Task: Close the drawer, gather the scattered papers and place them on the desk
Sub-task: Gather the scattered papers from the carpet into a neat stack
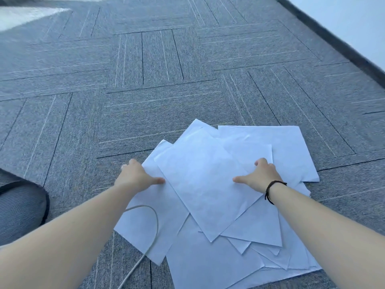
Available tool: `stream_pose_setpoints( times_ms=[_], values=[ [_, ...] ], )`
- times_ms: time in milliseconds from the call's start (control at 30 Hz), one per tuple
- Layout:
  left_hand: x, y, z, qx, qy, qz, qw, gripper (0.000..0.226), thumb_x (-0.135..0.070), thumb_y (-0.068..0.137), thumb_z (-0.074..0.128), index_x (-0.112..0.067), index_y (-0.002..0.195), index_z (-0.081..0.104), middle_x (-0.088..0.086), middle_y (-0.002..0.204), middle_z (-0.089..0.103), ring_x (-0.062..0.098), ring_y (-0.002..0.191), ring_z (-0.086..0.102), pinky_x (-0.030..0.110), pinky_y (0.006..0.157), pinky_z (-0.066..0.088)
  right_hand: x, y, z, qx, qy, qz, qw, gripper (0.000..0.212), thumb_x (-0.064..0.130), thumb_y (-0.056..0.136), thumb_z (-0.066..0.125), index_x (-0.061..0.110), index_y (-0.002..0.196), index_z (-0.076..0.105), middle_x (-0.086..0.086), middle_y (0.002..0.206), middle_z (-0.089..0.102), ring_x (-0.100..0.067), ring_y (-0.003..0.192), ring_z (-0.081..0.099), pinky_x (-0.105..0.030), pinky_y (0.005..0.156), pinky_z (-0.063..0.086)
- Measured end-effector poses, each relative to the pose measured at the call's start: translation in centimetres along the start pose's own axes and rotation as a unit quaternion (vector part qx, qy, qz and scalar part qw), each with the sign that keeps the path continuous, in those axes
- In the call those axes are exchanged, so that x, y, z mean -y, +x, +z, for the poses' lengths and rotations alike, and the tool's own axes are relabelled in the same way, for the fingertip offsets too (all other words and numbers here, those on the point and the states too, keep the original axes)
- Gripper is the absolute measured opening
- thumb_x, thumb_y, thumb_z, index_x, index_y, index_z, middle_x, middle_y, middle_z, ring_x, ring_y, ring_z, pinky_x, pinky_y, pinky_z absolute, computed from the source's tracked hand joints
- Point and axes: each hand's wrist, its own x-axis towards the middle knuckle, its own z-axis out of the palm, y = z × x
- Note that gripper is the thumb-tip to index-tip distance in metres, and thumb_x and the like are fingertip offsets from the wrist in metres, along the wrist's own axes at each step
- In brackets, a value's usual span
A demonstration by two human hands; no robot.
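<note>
Head view: bare forearms low in frame, white cable (153,230) looped across the papers (208,195), fanned and overlapping on the grey carpet (145,69). Left hand (136,177) spread flat at the pile's left edge; right hand (261,175) splayed, pressing the top sheets. Gathering step, probably (drawer and desk unseen). Next: sweep sheets inward, square, lift.
</note>
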Motion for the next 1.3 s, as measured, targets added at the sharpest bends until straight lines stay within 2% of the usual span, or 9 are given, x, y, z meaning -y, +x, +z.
stream_pose_setpoints(
  times_ms=[100, 267, 567, 633, 733, 833, 967, 1100, 1300],
  values=[
    [0.8, -0.3, -0.3, 0.014, 0.015, -0.012, 1.0, 0.086, -0.079, 0.04, 0.08, -0.011, 0.09, 0.061, 0.007, 0.086, 0.068, 0.03, 0.087, 0.062, 0.034, 0.064, 0.049, 0.2, -0.9, 0.3, 0.033, 0.026, -0.014, 0.999, 0.095, 0.049, 0.064, 0.084, 0.013, 0.138, 0.036, -0.004, 0.13, 0.052, -0.026, 0.106, 0.055, -0.037, 0.087, 0.049],
    [0.9, -0.7, -0.1, -0.032, 0.051, -0.03, 0.998, 0.12, -0.079, 0.041, 0.081, -0.013, 0.134, 0.045, 0.019, 0.142, 0.046, 0.039, 0.135, 0.039, 0.053, 0.107, 0.042, 0.2, -1.0, 0.1, 0.027, 0.039, 0.006, 0.999, 0.084, 0.051, 0.065, 0.081, 0.013, 0.129, 0.041, -0.003, 0.117, 0.056, -0.029, 0.102, 0.061, -0.038, 0.08, 0.054],
    [1.5, -0.3, -0.3, 0.02, -0.085, -0.022, 0.996, 0.066, -0.059, 0.071, 0.078, -0.005, 0.103, 0.056, 0.014, 0.096, 0.063, 0.032, 0.093, 0.061, 0.036, 0.068, 0.048, 1.0, -3.9, 1.7, 0.22, 0.205, 0.024, 0.953, 0.034, 0.028, 0.087, 0.069, 0.004, 0.109, 0.059, -0.015, 0.091, 0.072, -0.026, 0.06, 0.067, -0.037, 0.06, 0.06],
    [0.7, -0.6, 0.3, 0.03, -0.138, -0.01, 0.99, 0.047, -0.05, 0.085, 0.069, -0.005, 0.085, 0.055, 0.009, 0.08, 0.06, 0.026, 0.071, 0.055, 0.033, 0.061, 0.038, 0.3, -2.8, 1.2, 0.161, 0.193, 0.009, 0.968, 0.032, 0.028, 0.087, 0.067, 0.003, 0.105, 0.063, -0.015, 0.087, 0.07, -0.027, 0.058, 0.063, -0.036, 0.06, 0.054],
    [-0.8, -1.5, 1.0, 0.091, -0.223, 0.011, 0.97, 0.04, -0.046, 0.083, 0.074, -0.011, 0.1, 0.067, 0.007, 0.098, 0.071, 0.028, 0.086, 0.067, 0.039, 0.077, 0.056, -1.3, -0.3, -0.7, -0.06, 0.081, 0.018, 0.995, 0.041, 0.034, 0.086, 0.062, 0.008, 0.117, 0.062, -0.015, 0.117, 0.066, -0.033, 0.101, 0.065, -0.037, 0.082, 0.05],
    [-2.5, -2.5, 1.7, 0.148, -0.282, 0.028, 0.948, 0.033, -0.031, 0.078, 0.084, -0.011, 0.102, 0.074, 0.009, 0.1, 0.077, 0.033, 0.09, 0.074, 0.05, 0.084, 0.06, -2.5, 0.8, -1.9, -0.11, 0.131, 0.089, 0.981, 0.067, 0.042, 0.079, 0.065, 0.011, 0.136, 0.048, -0.013, 0.137, 0.052, -0.033, 0.117, 0.058, -0.038, 0.094, 0.049],
    [-4.2, -4.4, 3.4, 0.219, -0.322, 0.046, 0.92, 0.032, -0.027, 0.079, 0.085, -0.012, 0.104, 0.072, 0.006, 0.102, 0.077, 0.028, 0.094, 0.073, 0.046, 0.087, 0.058, -2.2, 0.4, -0.9, -0.02, 0.332, 0.098, 0.938, 0.092, 0.04, 0.072, 0.073, 0.011, 0.15, 0.033, -0.011, 0.119, 0.059, -0.028, 0.084, 0.062, -0.043, 0.078, 0.06],
    [-4.4, -5.4, 6.6, 0.283, -0.296, 0.045, 0.911, 0.086, -0.072, 0.052, 0.083, -0.02, 0.119, 0.065, -0.001, 0.118, 0.072, 0.02, 0.104, 0.067, 0.036, 0.092, 0.052, -1.1, -0.8, 0.0, 0.108, 0.331, 0.024, 0.937, 0.036, 0.021, 0.088, 0.063, 0.014, 0.124, 0.058, -0.019, 0.109, 0.071, -0.026, 0.074, 0.064, -0.032, 0.064, 0.051],
    [-5.1, -6.8, 7.0, 0.321, -0.307, 0.029, 0.895, 0.018, -0.029, 0.093, 0.069, -0.016, 0.104, 0.069, -0.001, 0.098, 0.077, 0.019, 0.089, 0.073, 0.034, 0.081, 0.059, -0.8, -1.4, 0.6, 0.158, 0.181, -0.074, 0.968, 0.023, 0.029, 0.091, 0.058, 0.023, 0.112, 0.062, -0.003, 0.113, 0.071, -0.022, 0.09, 0.068, -0.03, 0.071, 0.054]
  ],
)
